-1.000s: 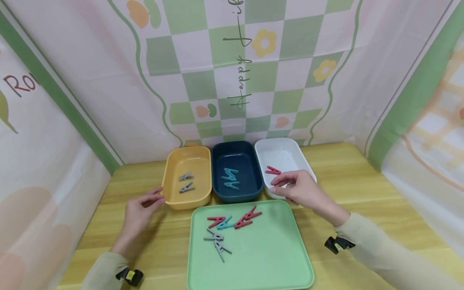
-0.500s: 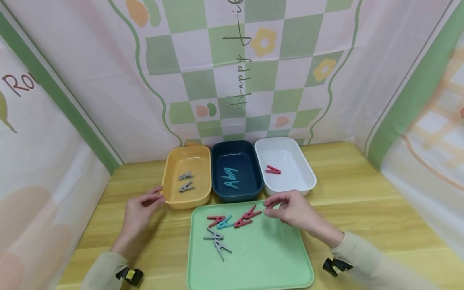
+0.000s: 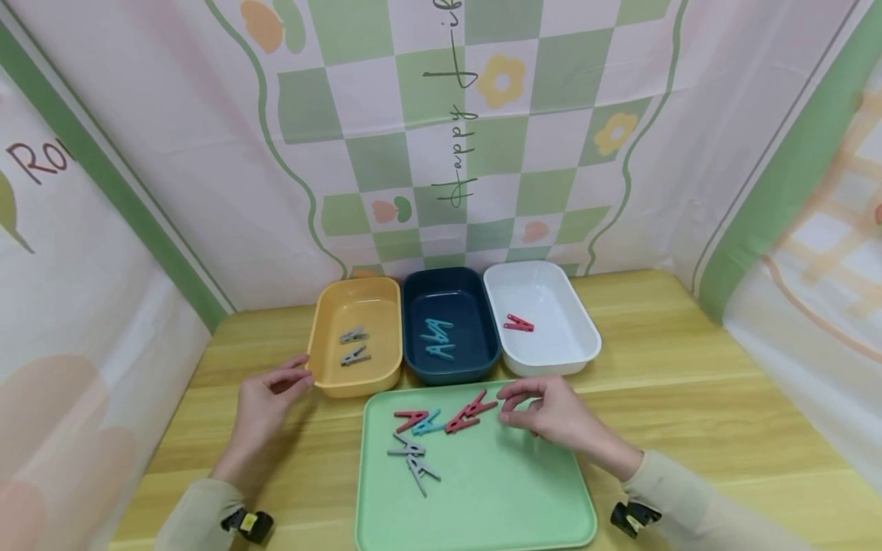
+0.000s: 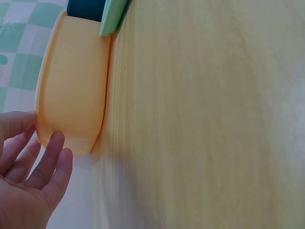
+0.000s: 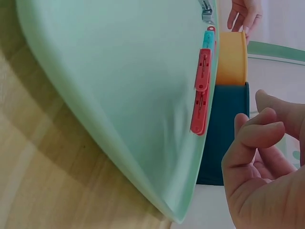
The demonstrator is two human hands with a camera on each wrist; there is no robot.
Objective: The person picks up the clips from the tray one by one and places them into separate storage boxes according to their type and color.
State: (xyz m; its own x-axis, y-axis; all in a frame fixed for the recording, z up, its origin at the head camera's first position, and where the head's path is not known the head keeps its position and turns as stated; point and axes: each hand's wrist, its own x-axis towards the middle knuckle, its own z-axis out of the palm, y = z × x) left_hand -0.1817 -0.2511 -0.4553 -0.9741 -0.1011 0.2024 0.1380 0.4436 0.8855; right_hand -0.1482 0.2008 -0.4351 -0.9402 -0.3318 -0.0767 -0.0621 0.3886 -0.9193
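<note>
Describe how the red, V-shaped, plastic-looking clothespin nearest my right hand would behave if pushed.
Being slim and plastic-looking, the red clothespin should feel light and stiff. Lying flat, it probably won't roll. Its red neighbour sits so close that both may shift together.

At 12 o'clock a creased back cloth [image 3: 599,237] stands as wall, printed with green and white squares [image 3: 375,161], yellow flowers [image 3: 616,134] and the word "Happy" [image 3: 456,157] turned sideways. At 10 o'clock the left cloth [image 3: 76,260] has a green border; at 2 o'clock the right cloth [image 3: 837,229] shows orange checks. Toward 6 o'clock lies the wooden table [image 3: 641,329], in soft light, with one pale gleam [image 4: 291,119] at 3 o'clock from the left wrist
</note>
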